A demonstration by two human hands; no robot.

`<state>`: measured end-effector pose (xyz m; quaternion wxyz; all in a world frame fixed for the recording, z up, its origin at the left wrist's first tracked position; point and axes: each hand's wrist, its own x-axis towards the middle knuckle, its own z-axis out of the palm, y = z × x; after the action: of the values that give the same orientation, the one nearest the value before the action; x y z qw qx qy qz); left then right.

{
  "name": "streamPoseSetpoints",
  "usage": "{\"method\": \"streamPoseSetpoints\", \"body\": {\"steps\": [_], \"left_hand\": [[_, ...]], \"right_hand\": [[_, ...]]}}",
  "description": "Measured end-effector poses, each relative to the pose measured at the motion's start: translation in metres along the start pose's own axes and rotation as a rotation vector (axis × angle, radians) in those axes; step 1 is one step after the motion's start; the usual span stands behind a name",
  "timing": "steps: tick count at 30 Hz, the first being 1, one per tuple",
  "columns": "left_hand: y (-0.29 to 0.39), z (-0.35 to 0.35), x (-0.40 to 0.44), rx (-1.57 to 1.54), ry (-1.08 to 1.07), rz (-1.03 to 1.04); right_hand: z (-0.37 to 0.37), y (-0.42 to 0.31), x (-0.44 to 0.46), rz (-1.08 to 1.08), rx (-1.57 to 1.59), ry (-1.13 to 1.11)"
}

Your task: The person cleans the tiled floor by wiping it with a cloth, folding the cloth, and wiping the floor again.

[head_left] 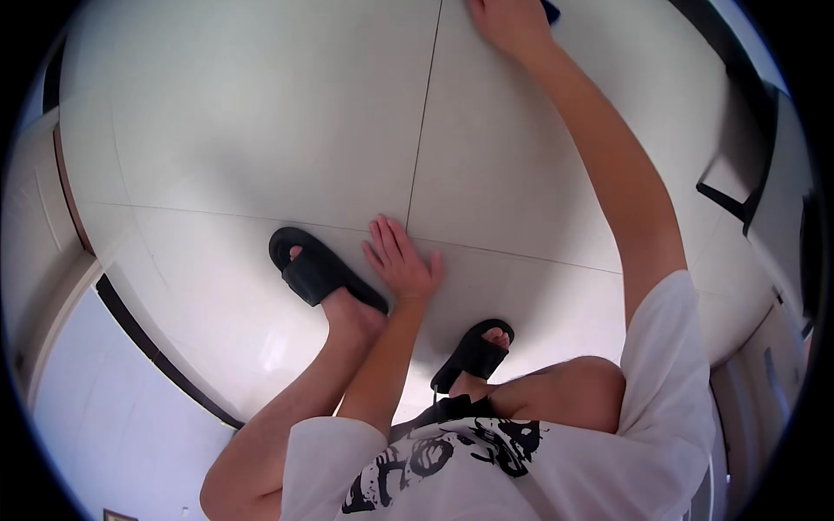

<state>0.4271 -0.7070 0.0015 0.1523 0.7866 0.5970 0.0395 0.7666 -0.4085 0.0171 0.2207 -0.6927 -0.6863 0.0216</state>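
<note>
My left hand (404, 267) lies flat on the pale tiled floor (287, 130), fingers spread, beside the black slide sandal (314, 269) on my left foot. It holds nothing. Far ahead, my right hand (511, 24) reaches down to the floor at the top edge of the view, its fingers mostly cut off. A small part of a dark blue cloth-like thing (551, 12) shows past that hand, which seems closed on it; most of it is hidden.
The other black sandal (473, 354) is on my right foot, under my bent knee. Thin tile joints cross the floor. A doorway with a dark threshold strip (161, 352) lies at left. Furniture with a black base frame (728, 201) stands at right.
</note>
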Motion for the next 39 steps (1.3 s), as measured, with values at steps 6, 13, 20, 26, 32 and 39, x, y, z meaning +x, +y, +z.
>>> {"method": "streamPoseSetpoints", "body": {"steps": [6,13,20,26,32,39], "left_hand": [[0.0,0.003,0.002,0.017,0.016,0.001],[0.003,0.004,0.002,0.009,0.08,0.017],[-0.021,-0.014,-0.034,-0.379,0.254,0.14],[-0.012,-0.035,-0.005,-0.43,0.325,0.054],[-0.008,-0.008,0.021,-0.183,0.134,0.061],[-0.003,0.0,0.028,-0.149,0.086,0.071]], "right_hand": [[0.022,-0.035,0.002,-0.123,-0.018,-0.062],[0.063,-0.142,-0.092,-0.582,0.155,-0.225],[0.006,-0.145,-0.209,-0.579,0.369,-0.403],[-0.046,-0.104,-0.295,-0.358,0.495,-0.409],[-0.104,0.032,-0.299,0.234,0.091,0.036],[-0.116,0.081,-0.333,0.463,-0.096,0.196]]}}
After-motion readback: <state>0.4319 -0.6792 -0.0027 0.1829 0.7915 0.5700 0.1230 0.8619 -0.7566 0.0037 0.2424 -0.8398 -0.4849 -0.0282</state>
